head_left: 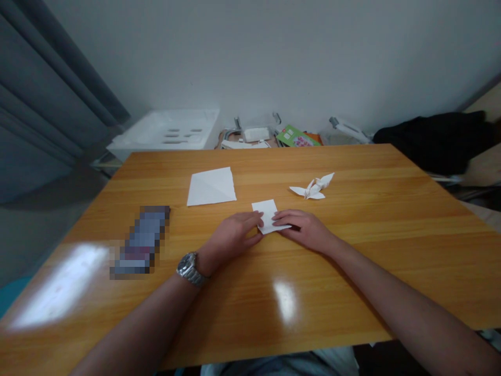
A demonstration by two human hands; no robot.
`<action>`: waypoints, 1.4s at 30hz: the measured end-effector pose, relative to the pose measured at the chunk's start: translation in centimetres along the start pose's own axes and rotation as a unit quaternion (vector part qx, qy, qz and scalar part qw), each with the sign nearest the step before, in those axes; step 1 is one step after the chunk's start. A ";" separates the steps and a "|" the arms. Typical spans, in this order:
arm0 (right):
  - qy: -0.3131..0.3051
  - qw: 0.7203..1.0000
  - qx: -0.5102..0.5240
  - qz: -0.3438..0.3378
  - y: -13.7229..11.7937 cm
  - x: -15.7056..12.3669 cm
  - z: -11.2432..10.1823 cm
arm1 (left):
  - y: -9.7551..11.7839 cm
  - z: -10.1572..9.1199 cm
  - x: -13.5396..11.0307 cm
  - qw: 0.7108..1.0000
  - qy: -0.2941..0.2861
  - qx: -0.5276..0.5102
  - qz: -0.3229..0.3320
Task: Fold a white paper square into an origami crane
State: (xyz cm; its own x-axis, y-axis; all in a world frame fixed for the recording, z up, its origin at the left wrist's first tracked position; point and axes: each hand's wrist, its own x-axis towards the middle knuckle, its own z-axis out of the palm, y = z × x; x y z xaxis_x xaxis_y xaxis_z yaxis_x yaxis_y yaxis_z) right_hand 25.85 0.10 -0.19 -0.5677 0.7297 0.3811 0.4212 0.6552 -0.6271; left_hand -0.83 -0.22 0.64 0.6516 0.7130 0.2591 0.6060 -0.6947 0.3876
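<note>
A small folded piece of white paper lies on the wooden table in front of me. My left hand, with a metal watch on its wrist, grips the paper's left edge with fingertips on top and thumb at the near side. From the right, my right hand has its fingers over the paper and its thumb by a flap that sticks out at the lower right corner. Beyond my right hand sits a folded paper crane. Farther left is a flat, creased white sheet.
A blurred-out phone lies on the left of the table. Behind the far edge are a white plastic tray, a green booklet and assorted clutter. Black cloth lies at the right, a grey curtain hangs left.
</note>
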 end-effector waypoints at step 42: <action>0.076 0.987 -0.119 0.079 0.6 0.2 0.5 | 0.4 1.2 0.8 0.997 0.067 -0.037 -0.031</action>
State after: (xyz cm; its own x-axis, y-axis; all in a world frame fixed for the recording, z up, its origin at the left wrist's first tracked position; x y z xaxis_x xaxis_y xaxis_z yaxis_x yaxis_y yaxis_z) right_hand 25.64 0.50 -0.81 -0.3768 0.8358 0.3993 0.6604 0.5447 -0.5169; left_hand 0.55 -0.05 -0.07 0.5442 0.7639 0.3468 0.6039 -0.6437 0.4700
